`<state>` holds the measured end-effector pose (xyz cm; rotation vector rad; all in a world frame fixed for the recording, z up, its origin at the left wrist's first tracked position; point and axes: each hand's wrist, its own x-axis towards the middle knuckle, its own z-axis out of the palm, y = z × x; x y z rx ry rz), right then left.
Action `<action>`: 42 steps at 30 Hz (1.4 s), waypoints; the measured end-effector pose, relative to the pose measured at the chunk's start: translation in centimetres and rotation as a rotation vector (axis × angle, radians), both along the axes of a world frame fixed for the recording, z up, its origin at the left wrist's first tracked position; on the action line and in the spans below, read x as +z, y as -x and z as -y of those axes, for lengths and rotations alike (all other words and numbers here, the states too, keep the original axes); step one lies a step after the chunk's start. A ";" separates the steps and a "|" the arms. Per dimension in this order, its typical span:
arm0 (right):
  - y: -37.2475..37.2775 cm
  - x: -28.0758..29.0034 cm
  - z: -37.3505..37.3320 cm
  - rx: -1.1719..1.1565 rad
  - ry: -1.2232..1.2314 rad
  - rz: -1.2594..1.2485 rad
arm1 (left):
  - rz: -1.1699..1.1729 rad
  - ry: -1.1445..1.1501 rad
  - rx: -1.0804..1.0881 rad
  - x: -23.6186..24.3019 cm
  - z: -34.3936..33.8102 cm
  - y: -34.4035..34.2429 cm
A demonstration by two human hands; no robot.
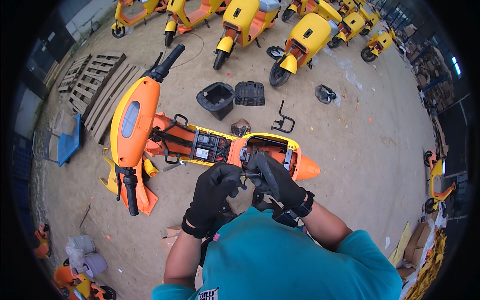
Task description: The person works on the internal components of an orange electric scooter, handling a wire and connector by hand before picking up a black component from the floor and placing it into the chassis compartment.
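Observation:
My hands, both in black gloves, meet in front of my chest, over the near side of an opened yellow and orange electric scooter [144, 124]. My left hand [215, 186] is closed, its thumb and fingertips pinched at the left end of a small black part [245, 186] with a bluish tip. From the other side my right hand [276, 181] grips the same part; its exact kind is too small to tell. Just beyond the fingers lies the scooter's open seat compartment [270, 146]. Wiring and a pale box [202, 153] show in the uncovered floor section.
A black bin [216, 100], a black plastic tray [250, 93] and a bent black rack [284, 120] lie beyond the scooter. Orange and yellow panels [142, 197] rest on the floor near the handlebar. Wooden pallets [95, 80] lie far left; several parked scooters [310, 37] stand at the back.

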<state>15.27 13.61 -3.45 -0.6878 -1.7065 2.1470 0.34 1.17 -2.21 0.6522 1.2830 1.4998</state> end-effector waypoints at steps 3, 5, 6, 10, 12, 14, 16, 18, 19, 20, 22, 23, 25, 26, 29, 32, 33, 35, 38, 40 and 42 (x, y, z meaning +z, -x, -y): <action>0.9 0.6 0.6 -0.011 0.195 -0.050 | 0.105 -0.076 0.038 -0.3 -1.1 -1.3; 1.8 2.6 1.2 0.011 0.417 -0.113 | 0.139 -0.089 0.055 -1.3 -1.2 -1.3; 1.7 2.3 1.2 0.007 0.436 -0.097 | 0.164 -0.081 0.046 -2.1 -1.2 -0.9; 1.1 0.2 0.6 -0.006 0.500 -0.084 | 0.095 -0.059 0.071 -3.1 -0.6 0.5; 1.0 -0.9 0.4 -0.036 0.563 -0.095 | 0.076 -0.061 0.165 -3.2 -0.5 0.3; 0.9 -2.6 0.1 -0.085 0.659 -0.096 | -0.007 -0.154 0.173 -4.7 -0.4 0.6; 0.9 -2.7 -0.1 -0.059 0.670 -0.147 | 0.483 -0.092 0.083 -5.8 0.0 2.0; 0.9 -2.2 0.0 -0.022 0.637 -0.155 | 0.430 -0.079 0.182 -5.4 -0.1 1.1; 0.8 -2.3 0.0 -0.020 0.634 -0.159 | 0.404 -0.071 0.229 -5.0 -0.2 0.6; 0.8 -2.4 -0.1 -0.018 0.631 -0.164 | 0.486 -0.011 0.255 -5.1 -0.3 0.6; 0.8 -2.7 -0.1 -0.025 0.615 -0.195 | 0.648 0.108 0.306 -5.1 -0.5 0.5; 0.9 -3.0 -0.1 -0.035 0.603 -0.220 | 0.485 0.063 0.184 -5.5 -0.1 0.7; 1.1 -3.1 -0.1 -0.057 0.560 -0.272 | 0.160 -0.024 -0.061 -6.2 0.7 1.1; 1.3 -3.0 -0.1 -0.067 0.528 -0.299 | 0.128 0.006 -0.093 -6.3 0.6 1.1; 1.9 -2.7 0.2 -0.108 0.495 -0.344 | 0.260 0.181 -0.050 -3.8 -0.3 0.0; 2.3 -2.9 0.4 -0.137 0.491 -0.345 | 0.243 0.135 -0.057 -3.4 -1.0 -1.0; 2.3 -3.1 0.5 -0.143 0.487 -0.339 | 0.171 0.143 -0.076 -3.3 -1.1 -1.2; 2.4 -3.1 1.0 -0.125 0.406 -0.316 | 0.101 0.100 -0.070 -3.5 -1.3 -1.4; 2.3 -3.1 1.0 -0.106 0.329 -0.290 | 0.042 0.090 -0.004 -3.7 -1.1 -1.6; 2.1 -3.3 0.8 -0.101 0.240 -0.204 | 0.034 0.106 0.059 -3.6 -1.0 -1.3; 1.7 -3.4 0.6 -0.097 0.097 -0.045 | 0.043 0.127 0.122 -3.4 -0.7 -0.7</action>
